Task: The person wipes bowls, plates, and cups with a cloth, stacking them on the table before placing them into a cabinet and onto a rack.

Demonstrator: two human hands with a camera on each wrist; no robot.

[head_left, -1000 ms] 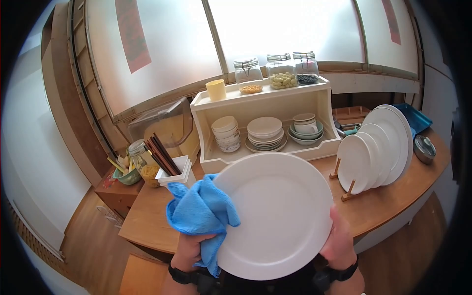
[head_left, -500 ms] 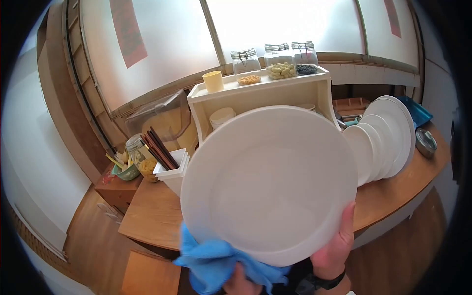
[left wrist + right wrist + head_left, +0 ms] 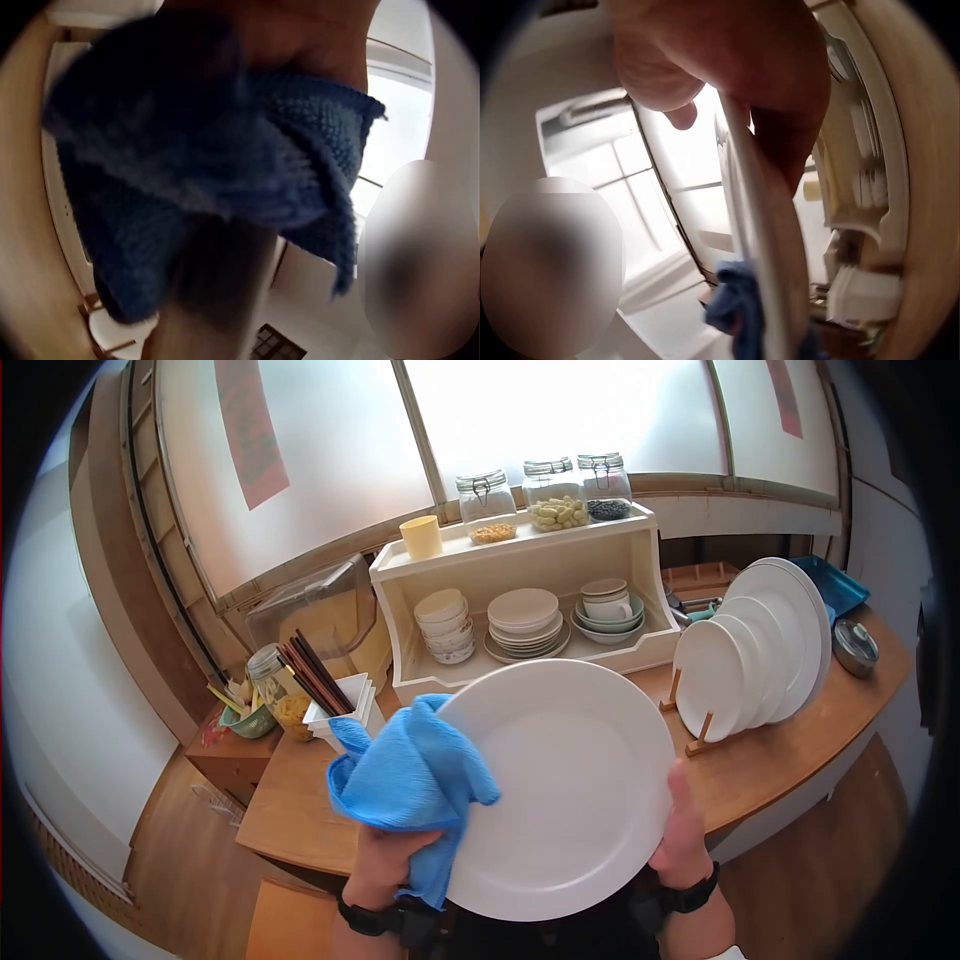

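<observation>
A large white plate point(image 3: 565, 790) is held up in front of me, its face tilted toward the head camera. My right hand point(image 3: 682, 828) grips its right edge, thumb on the face; in the right wrist view the fingers point(image 3: 784, 142) reach round behind the rim. On the other side my left hand point(image 3: 388, 860) holds a bunched blue cloth point(image 3: 405, 770) over the plate's left edge. That cloth point(image 3: 210, 150) hides most of the left fingers in the left wrist view.
To the right, a wooden rack point(image 3: 700, 735) holds several upright white plates point(image 3: 712, 680) on the table point(image 3: 790, 760). Behind, a cream shelf point(image 3: 430, 685) carries stacked bowls point(image 3: 443, 625), small plates point(image 3: 523, 610) and jars point(image 3: 555, 495). A white container point(image 3: 345, 710) with chopsticks point(image 3: 318, 672) stands left.
The plate rose toward the camera with the cloth at its lower edge half a second ago. Now it is lower again, and the left hand with the cloth is back at the left edge.
</observation>
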